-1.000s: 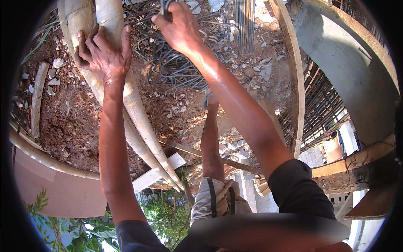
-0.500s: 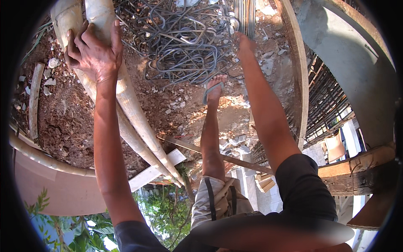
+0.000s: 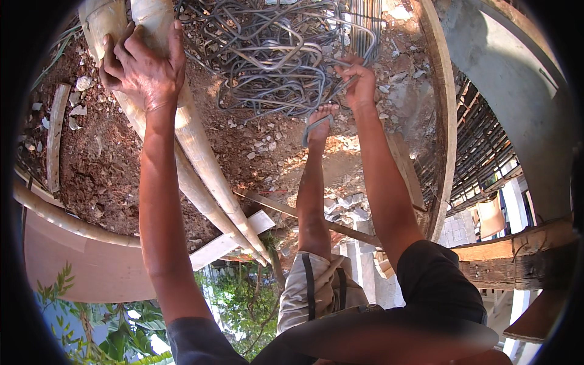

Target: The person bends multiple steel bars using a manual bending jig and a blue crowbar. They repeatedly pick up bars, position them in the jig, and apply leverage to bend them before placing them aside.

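My left hand [image 3: 146, 70] rests on two thick bamboo poles [image 3: 193, 143] at the far left, its fingers spread over them and the thumb apart. At the far middle lies a tangled heap of bent steel rebar stirrups [image 3: 274, 67]. By the right edge of that heap, my right hand [image 3: 359, 84] has its fingers closed on a thin steel rebar stirrup. How far the fingers wrap round it is partly hidden. A bundle of straight steel bars [image 3: 363, 21] lies just beyond this hand.
My sandalled foot [image 3: 319, 121] stands at the near edge of the heap, on rubble-strewn soil. A curved-looking timber board [image 3: 447, 115] runs along the right, beside a rebar cage [image 3: 477, 146] and a grey concrete surface [image 3: 517, 79]. A wooden strip [image 3: 280, 205] crosses near my leg.
My right hand has come nearer, from the straight bars to the heap's right edge, and now grips a stirrup. My left hand stays on the bamboo. The whole view has shifted slightly.
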{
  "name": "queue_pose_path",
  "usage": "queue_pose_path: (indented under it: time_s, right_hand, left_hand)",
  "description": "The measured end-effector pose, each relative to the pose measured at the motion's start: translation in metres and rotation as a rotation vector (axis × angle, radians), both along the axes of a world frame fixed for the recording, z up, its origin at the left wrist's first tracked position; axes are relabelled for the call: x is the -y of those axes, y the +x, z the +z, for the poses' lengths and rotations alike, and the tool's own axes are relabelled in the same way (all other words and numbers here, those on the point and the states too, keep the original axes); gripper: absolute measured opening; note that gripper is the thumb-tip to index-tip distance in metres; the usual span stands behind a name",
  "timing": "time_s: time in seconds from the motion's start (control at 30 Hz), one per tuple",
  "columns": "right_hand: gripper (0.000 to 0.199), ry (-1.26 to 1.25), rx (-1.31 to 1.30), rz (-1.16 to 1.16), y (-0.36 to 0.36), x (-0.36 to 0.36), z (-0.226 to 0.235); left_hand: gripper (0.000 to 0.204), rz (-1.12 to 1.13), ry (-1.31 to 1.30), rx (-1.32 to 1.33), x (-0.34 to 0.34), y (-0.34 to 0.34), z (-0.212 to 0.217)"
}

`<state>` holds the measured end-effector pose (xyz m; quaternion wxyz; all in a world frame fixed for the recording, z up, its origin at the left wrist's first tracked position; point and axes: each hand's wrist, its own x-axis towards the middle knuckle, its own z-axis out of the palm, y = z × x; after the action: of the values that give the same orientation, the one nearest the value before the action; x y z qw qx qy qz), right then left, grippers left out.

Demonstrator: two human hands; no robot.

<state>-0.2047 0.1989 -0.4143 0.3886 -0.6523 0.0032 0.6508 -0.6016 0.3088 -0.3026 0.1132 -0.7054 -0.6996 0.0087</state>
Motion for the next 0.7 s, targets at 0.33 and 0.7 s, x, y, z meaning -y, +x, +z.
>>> queue_pose_path:
  time_s: [0.33,0.7]
  right_hand:
    - [0.018,0.329,0.403,0.941,-0.17,0.139,0.199]
    - [0.07,-0.034,0.225,1.47,-0.126,0.043,0.068]
  left_hand:
    - [0.063,0.027,-0.002,-0.007,-0.001,0.002,0.001]
    - [0.065,0.009,0.03,-0.025,-0.001,0.001,0.0]
